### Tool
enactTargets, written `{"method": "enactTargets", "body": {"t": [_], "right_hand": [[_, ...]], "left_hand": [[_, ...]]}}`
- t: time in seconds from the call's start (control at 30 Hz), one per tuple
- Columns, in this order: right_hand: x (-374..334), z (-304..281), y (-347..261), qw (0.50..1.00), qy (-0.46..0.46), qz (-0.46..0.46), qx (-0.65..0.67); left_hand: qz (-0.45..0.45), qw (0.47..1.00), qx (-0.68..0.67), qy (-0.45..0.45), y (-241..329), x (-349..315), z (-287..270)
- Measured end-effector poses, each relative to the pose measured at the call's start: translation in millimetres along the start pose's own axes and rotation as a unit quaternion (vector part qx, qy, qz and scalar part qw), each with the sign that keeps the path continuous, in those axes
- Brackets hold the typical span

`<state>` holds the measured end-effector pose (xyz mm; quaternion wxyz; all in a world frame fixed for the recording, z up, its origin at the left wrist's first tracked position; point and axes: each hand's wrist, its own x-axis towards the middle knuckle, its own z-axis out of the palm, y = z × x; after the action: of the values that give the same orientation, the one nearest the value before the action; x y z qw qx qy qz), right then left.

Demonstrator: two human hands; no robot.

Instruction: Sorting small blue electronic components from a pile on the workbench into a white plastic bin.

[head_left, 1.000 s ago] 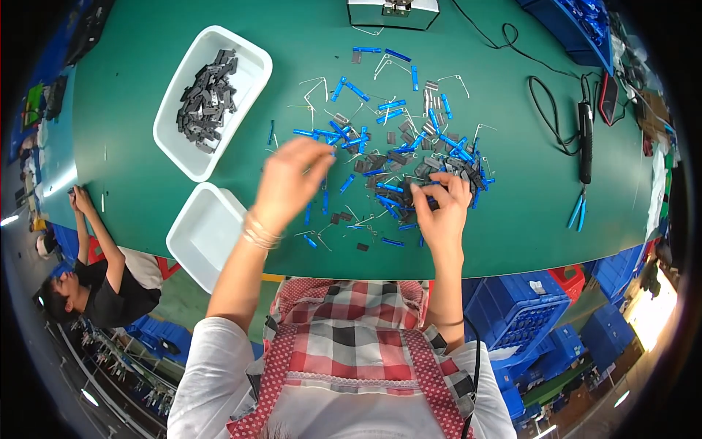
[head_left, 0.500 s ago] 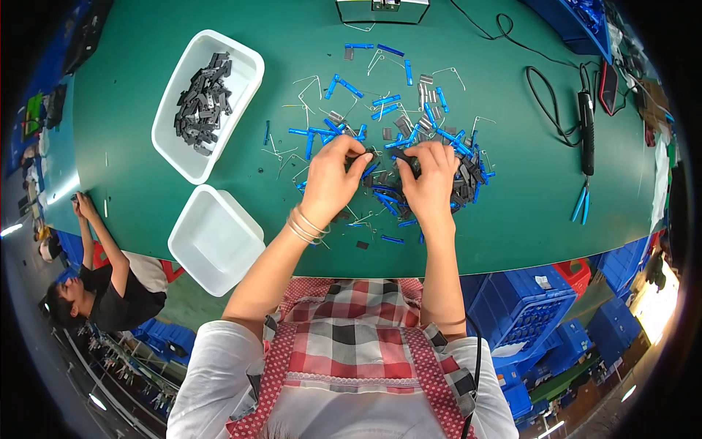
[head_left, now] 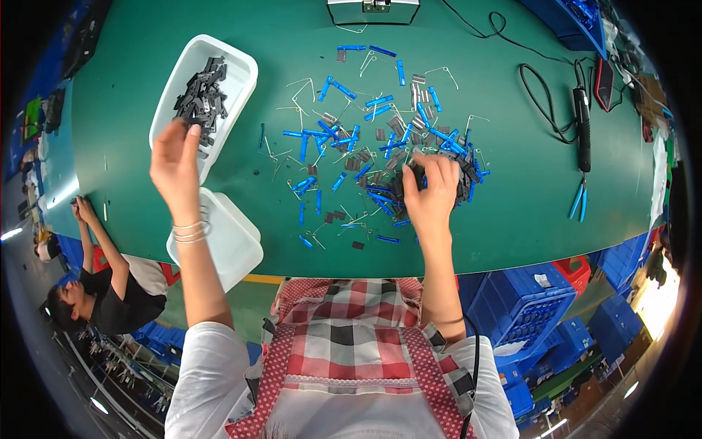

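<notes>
My left hand is over the long white tub, its thumb and fingertips pinched around what looks like a small black plastic piece. Below the fingertips lies a heap of similar black plastic pieces in the tub. At the middle of the table, my right hand has its thumb and forefinger closed around a dark piece, partly hidden by the fingers. Beneath and beside that hand spreads a pile of black pieces, mixed with blue rod-shaped parts, thin bent wire springs and small grey plates.
A second white tub overhangs the near table edge at left. Blue-handled pliers, a black-handled tool and cables lie at right. A metal box stands at the far edge. Another person sits at left.
My left hand has moved left from the scattered parts to the long tub. My right hand has stayed by the pile, shifting slightly nearer to me.
</notes>
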<state>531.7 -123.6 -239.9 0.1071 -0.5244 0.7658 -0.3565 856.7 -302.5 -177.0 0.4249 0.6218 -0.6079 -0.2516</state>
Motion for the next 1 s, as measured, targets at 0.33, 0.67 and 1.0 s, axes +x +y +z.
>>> {"method": "enactTargets", "body": {"t": [0.33,0.67,1.0], "right_hand": [[-3,3,5,0.997,-0.051,0.016,0.058],[-6,-19,23,0.996,0.038,0.053,-0.068],[9,-22,19,0.989,-0.047,0.064,-0.125]], "left_hand": [[0.153,0.959,0.068,-0.230,55,-65,78],[0.239,0.889,-0.023,-0.389,82,-113,187],[0.151,0.967,-0.019,-0.206,72,-74,157]]}}
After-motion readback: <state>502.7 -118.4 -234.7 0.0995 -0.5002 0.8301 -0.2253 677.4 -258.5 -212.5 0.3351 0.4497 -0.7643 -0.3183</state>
